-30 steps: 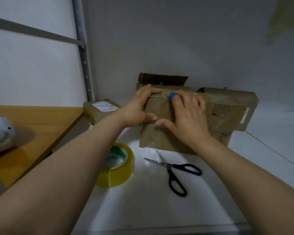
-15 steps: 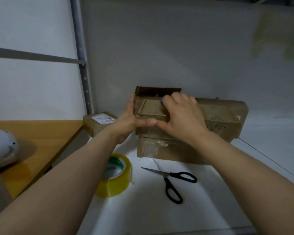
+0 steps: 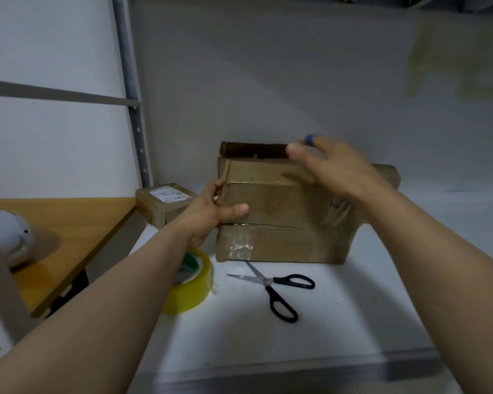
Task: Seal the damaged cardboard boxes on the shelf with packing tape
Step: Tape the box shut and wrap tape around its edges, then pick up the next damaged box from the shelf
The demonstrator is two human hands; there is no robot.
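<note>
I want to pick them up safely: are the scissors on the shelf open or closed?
Open: the scissors lie flat on the shelf, their two blades spread apart in a V.

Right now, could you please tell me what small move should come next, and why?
Probably the right hand should press the raised flap down onto the upper box. That flap stands open at the back, the right hand hovers open beside it, and the left hand grips the box's left edge. The tape roll lies free in front.
</note>
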